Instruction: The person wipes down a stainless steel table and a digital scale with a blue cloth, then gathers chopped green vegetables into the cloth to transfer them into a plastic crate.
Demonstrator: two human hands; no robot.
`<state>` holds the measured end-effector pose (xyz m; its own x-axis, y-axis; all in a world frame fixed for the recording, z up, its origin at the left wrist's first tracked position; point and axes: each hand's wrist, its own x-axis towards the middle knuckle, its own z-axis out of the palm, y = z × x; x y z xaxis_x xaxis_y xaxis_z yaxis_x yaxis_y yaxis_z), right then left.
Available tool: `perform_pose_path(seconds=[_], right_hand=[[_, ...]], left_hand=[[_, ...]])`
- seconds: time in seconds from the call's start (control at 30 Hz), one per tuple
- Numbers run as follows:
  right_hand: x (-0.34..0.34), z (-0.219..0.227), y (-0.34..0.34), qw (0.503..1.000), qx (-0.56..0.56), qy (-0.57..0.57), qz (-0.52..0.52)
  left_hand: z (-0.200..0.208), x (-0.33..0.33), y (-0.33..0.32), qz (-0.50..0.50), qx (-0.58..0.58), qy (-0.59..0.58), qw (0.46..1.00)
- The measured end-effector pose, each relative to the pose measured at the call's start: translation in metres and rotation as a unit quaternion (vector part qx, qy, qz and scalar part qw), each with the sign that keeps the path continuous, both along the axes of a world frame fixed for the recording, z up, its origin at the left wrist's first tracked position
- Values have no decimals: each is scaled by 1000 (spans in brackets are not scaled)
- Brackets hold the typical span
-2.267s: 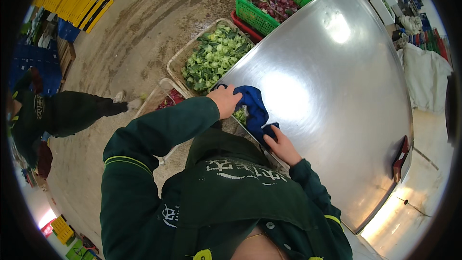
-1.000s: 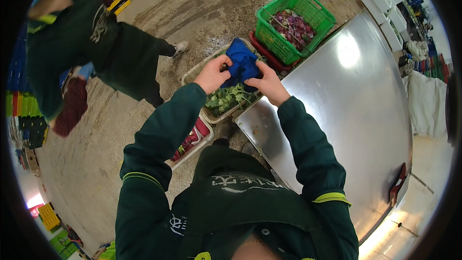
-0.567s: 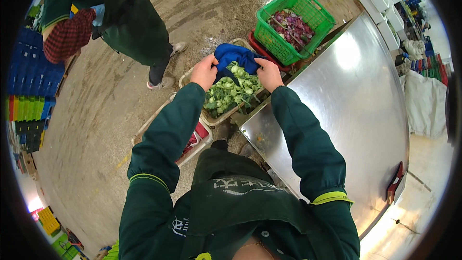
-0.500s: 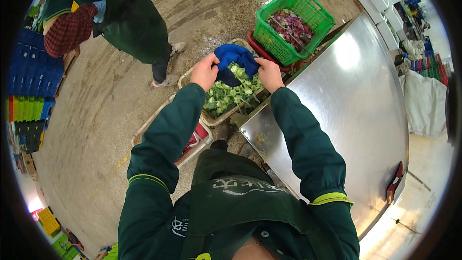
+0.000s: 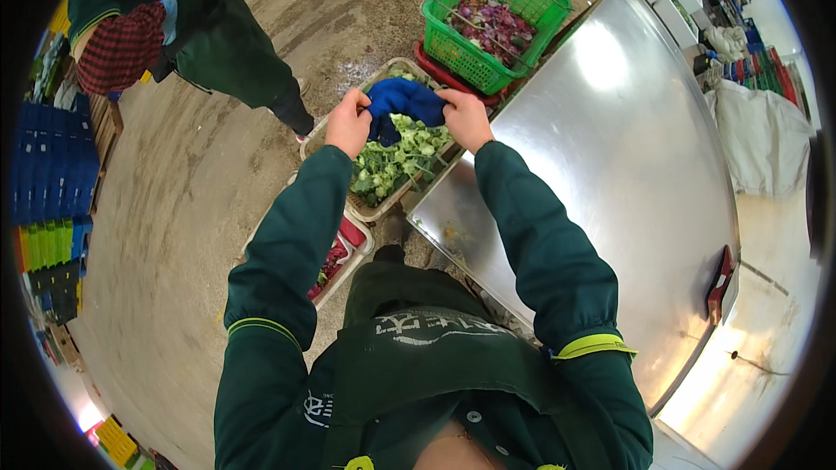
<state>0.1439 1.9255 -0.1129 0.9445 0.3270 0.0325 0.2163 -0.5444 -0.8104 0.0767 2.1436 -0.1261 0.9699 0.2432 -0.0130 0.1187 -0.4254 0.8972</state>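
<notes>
A blue cloth item (image 5: pixel 407 101) is stretched between my two hands, its exact kind unclear from its crumpled shape. My left hand (image 5: pixel 350 125) pinches its left end, and my right hand (image 5: pixel 468 121) pinches the right end. Both hands are closed, with the arms reaching forward. The cloth's middle bunches up in an arch above pale green leafy vegetable pieces (image 5: pixel 396 159). These fill a beige basket (image 5: pixel 369 211) below my hands.
A steel table (image 5: pixel 601 157) stands to the right. Beyond my hands, a green basket (image 5: pixel 440 45) of purple-red leafy pieces rests over a red container (image 5: pixel 430 67). Another beige basket (image 5: pixel 341 283) sits nearer, lower left. A co-worker (image 5: pixel 231 48) is at the upper left.
The view has shifted, so the baskets and table appear farther left. The co-worker's legs have changed position. Both my hands keep hold of the cloth, with little change in its shape.
</notes>
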Motion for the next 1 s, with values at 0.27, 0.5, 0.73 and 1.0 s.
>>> perform_pose_path(seconds=[0.27, 0.5, 0.73, 1.0], right_hand=[[-35, 119, -97, 883, 374, 271, -86], [-65, 131, -186, 869, 395, 267, -131], [-60, 22, -200, 947, 110, 193, -233], [-114, -6, -115, 969, -205, -136, 18]], left_hand=[[115, -4, -62, -140, -196, -69, 968], [134, -18, -131, -239, -269, 13, 933], [33, -16, -160, -294, 13, 33, 955], [40, -61, -140, -366, 222, 47, 902]])
